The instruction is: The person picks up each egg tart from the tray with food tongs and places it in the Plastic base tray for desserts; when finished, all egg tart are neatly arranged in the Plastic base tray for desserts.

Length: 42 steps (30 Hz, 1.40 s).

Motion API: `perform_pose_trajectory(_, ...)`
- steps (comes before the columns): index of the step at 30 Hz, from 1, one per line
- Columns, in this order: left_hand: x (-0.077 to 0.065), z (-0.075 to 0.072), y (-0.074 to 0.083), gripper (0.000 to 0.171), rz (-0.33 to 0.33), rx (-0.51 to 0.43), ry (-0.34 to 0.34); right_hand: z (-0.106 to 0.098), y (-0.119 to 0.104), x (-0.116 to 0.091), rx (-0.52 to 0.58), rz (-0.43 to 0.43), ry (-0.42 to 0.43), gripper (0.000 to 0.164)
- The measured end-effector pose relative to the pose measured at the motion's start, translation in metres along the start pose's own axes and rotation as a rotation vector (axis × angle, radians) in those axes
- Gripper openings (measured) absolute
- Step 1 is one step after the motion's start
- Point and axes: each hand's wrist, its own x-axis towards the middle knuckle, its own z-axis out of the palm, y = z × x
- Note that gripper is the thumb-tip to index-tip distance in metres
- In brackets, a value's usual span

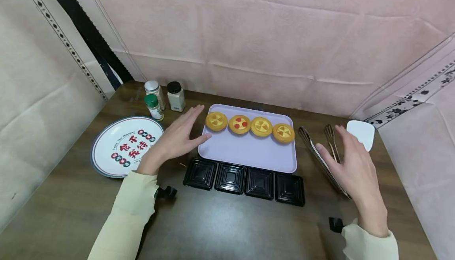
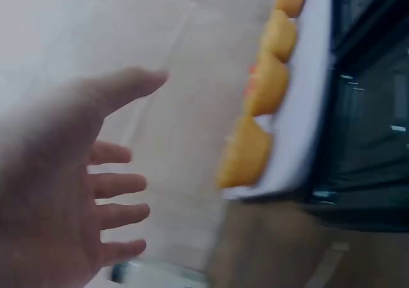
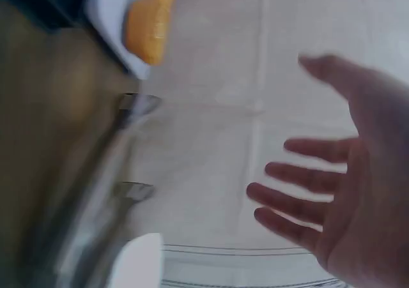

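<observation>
Left hand (image 1: 174, 139) released, fingers extended, covers part of printed plate (image 1: 104, 149); right hand (image 1: 355, 167), also released, hides end of fork (image 1: 331, 137). Wrist views blurry. Four tarts (image 1: 261, 126) on lilac tray (image 1: 231, 149), between hands. Brown wood-grain table (image 1: 227, 228), pale cloth walls (image 1: 249, 47).

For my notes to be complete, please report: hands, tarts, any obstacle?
Left hand open, empty, near the lilac tray. Right hand open, empty, near the tongs. Four tarts in a row on the tray. Nothing covering them.
</observation>
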Motion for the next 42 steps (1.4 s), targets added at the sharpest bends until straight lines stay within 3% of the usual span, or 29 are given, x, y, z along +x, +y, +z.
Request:
perform_pose_trajectory(3, 0.001, 0.016, -0.013, 0.085, -0.053, -0.131, -0.036, 0.005, 0.013, -0.010, 0.045, 0.099, -0.013, 0.065)
perform_pose_trajectory(6, 0.000, 0.031, -0.026, 0.080, -0.079, -0.174, -0.064, 0.012, 0.027, -0.019, 0.077, 0.164, -0.035, 0.061)
perform_pose_trajectory(12, -0.003, 0.048, -0.042, 0.075, -0.072, -0.206, -0.077, 0.028, 0.051, -0.023, 0.047, 0.250, -0.106, 0.074)
perform_pose_trajectory(19, -0.004, 0.057, -0.049, 0.075, -0.020, -0.216, -0.084, 0.040, 0.067, -0.025, 0.040, 0.307, -0.215, 0.090)
perform_pose_trajectory(28, -0.007, 0.057, -0.052, 0.083, -0.018, -0.182, -0.112, 0.055, 0.082, -0.031, 0.069, 0.180, -0.053, 0.066)
perform_pose_trajectory(36, -0.007, 0.058, -0.054, 0.085, 0.006, -0.155, -0.110, 0.071, 0.089, -0.041, 0.108, 0.232, 0.049, 0.069)
perform_pose_trajectory(42, -0.006, 0.057, -0.054, 0.086, -0.005, -0.153, -0.112, 0.076, 0.091, -0.041, 0.114, 0.244, 0.079, 0.067)
